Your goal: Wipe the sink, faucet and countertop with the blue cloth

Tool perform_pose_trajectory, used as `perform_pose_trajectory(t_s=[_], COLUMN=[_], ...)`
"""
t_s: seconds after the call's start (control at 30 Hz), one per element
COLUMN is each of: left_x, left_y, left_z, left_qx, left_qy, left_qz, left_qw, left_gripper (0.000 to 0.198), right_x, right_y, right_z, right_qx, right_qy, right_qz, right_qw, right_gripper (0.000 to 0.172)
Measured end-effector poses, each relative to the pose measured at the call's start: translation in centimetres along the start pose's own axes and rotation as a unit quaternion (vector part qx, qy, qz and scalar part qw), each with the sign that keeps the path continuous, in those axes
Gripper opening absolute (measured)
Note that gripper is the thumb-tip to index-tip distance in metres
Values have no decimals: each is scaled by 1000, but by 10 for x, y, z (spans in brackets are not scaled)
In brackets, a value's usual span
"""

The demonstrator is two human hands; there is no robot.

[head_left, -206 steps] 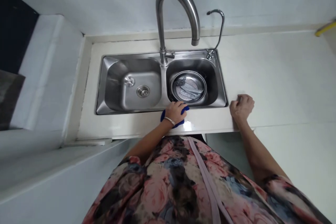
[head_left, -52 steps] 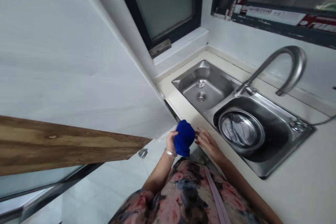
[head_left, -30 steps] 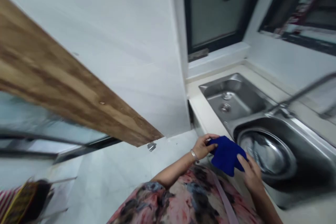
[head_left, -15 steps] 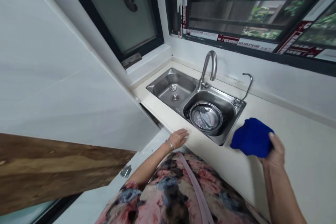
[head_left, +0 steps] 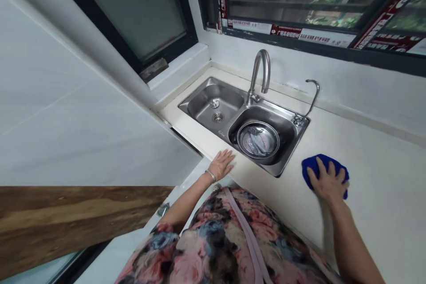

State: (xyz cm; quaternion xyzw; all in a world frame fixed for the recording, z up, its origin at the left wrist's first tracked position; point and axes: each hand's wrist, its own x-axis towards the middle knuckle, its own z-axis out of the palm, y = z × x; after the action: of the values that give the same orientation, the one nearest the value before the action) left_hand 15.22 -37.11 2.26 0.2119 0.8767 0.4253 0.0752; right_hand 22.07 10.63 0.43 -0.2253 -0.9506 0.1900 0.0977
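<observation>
A blue cloth (head_left: 320, 164) lies bunched on the pale countertop (head_left: 376, 155), right of the sink. My right hand (head_left: 329, 183) presses down on it from above, palm down and fingers spread, covering part of the cloth. My left hand (head_left: 221, 165), with a bracelet at the wrist, rests flat on the counter's front edge, fingers apart and holding nothing. The double-bowl steel sink (head_left: 229, 131) is set into the counter between my hands and the window. In its right bowl sits a round perforated metal strainer (head_left: 244, 139) with a silvery item inside that I cannot make out.
A tall curved faucet (head_left: 262, 64) rises behind the sink; a thin bent spout (head_left: 314, 97) stands at its right rear corner. On my left a large white panel (head_left: 83, 111) reaches close to the counter. The window frame (head_left: 289, 44) runs along the back.
My right hand has lowered the cloth to the counter and changed from gripping its edge to lying spread on top. My left hand's fingers have spread. The view has shifted slightly.
</observation>
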Motion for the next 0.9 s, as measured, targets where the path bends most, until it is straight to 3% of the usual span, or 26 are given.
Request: perform_pose_trajectory(t_s=[0.1, 0.17, 0.23, 0.33, 0.43, 0.53, 0.6, 0.73, 0.9], left_x=[18, 30, 42, 59, 70, 74, 74, 70, 65], left_y=[-9, -17, -28, -43, -54, -63, -69, -81, -90], left_z=[-17, -37, -58, -79, -80, -71, -65, -62, -56], left_qx=[60, 109, 151, 177, 178, 165, 139, 94, 75], left_qy=[-42, -32, 32, 160, 226, 286, 331, 387, 402], left_qz=[-35, -82, -174, -340, -402, -385, -377, -373, -360], left_qw=[997, 990, 973, 909, 869, 862, 854, 838, 839], left_gripper=[50, 51, 57, 73, 78, 73, 69, 64, 62], right_x=[-1, 3, 0, -30, -81, -117, -121, -91, -46], right_y=[-8, -5, 1, -1, -22, -59, -92, -165, -254], right_z=[10, 8, 5, 3, 10, 24, 37, 66, 103], right_qx=[-72, -71, -54, -16, 25, 47, 55, 59, 68], right_qy=[-6, 11, 31, 17, -47, -75, -75, -101, -175], right_qz=[14, 9, -14, -104, -195, -251, -282, -305, -326], right_qw=[997, 997, 998, 994, 979, 964, 955, 945, 927], right_gripper=[75, 75, 72, 59, 45, 34, 31, 29, 30])
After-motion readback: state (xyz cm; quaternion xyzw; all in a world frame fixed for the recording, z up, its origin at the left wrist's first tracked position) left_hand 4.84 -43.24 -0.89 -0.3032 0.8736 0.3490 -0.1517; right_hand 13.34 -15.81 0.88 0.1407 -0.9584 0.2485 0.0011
